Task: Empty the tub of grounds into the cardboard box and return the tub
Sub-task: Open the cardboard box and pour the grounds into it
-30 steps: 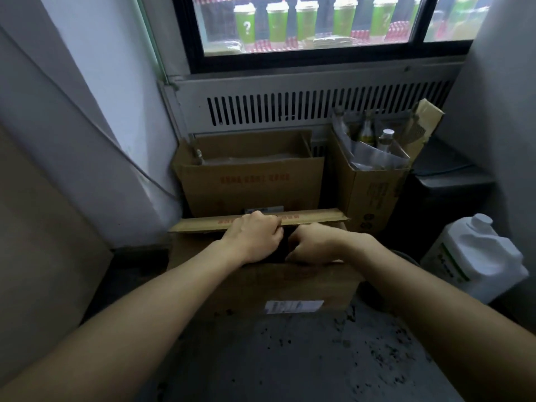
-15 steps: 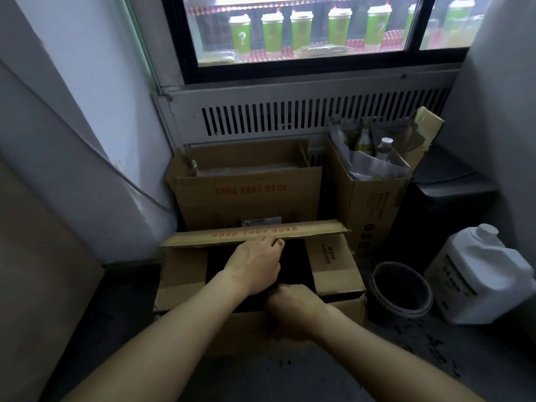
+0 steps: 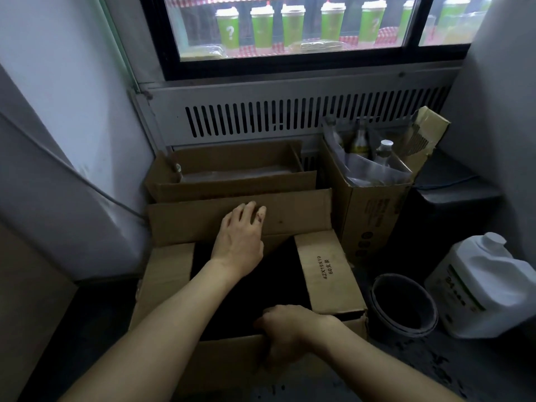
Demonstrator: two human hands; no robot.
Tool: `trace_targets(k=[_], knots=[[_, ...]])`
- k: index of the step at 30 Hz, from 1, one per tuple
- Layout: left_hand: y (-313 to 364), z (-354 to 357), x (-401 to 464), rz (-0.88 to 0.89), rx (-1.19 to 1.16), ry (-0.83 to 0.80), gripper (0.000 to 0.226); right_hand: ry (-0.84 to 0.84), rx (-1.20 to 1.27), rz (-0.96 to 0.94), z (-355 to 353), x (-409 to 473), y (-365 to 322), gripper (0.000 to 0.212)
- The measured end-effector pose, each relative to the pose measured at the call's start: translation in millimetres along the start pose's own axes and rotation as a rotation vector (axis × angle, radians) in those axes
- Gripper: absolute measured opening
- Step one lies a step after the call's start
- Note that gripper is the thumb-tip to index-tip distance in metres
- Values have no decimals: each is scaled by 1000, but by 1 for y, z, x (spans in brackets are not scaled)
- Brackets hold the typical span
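Floor: dark and gritty, with loose specks scattered at the lower right, in a narrow corner below a glass-fronted cooler (image 3: 304,27) holding green cups.
Cardboard box (image 3: 330,274): sits on the floor in front of the person, flaps open, its inside dark.
Left hand (image 3: 240,236): lies flat on the far flap (image 3: 290,213), fingers straight and slightly apart, pressing it back.
Right hand (image 3: 285,329): fingers curled over the near edge of the box, gripping it.
Tub (image 3: 403,306): dark and round, stands upright on the floor just right of the box, touched by neither hand.
White jug (image 3: 487,288): on the floor just right of the tub.
Behind: a second open carton (image 3: 232,181) against the vent grille (image 3: 304,114), and beside it a carton of bottles (image 3: 374,198) lined with clear plastic.
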State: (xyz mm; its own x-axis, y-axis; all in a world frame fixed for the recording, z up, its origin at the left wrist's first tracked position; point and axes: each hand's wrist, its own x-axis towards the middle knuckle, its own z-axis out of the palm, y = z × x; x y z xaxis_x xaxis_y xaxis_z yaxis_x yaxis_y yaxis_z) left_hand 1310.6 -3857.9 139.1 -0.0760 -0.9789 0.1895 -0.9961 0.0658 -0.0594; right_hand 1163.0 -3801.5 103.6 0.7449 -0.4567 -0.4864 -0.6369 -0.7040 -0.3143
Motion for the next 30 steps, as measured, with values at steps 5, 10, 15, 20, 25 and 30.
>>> trace_targets(k=[5, 10, 15, 20, 25, 30], knots=[[1, 19, 15, -32, -56, -195, 66, -36, 170, -8, 0, 4, 6, 59], [3, 38, 19, -51, -62, -286, 70, 28, 392, 85, 2, 7, 8, 78], [2, 52, 17, -72, -114, -277, 73, 302, 553, 145, -3, 7, 9, 41], [2, 59, 15, -73, -93, -270, 79, 369, 218, 184, -3, 4, 6, 39], [12, 51, 12, -86, -34, -136, 71, 515, 75, 188, -22, -12, 4, 34], [37, 44, 6, 42, -71, -10, 65, 775, 39, 287, -45, -40, 28, 22]])
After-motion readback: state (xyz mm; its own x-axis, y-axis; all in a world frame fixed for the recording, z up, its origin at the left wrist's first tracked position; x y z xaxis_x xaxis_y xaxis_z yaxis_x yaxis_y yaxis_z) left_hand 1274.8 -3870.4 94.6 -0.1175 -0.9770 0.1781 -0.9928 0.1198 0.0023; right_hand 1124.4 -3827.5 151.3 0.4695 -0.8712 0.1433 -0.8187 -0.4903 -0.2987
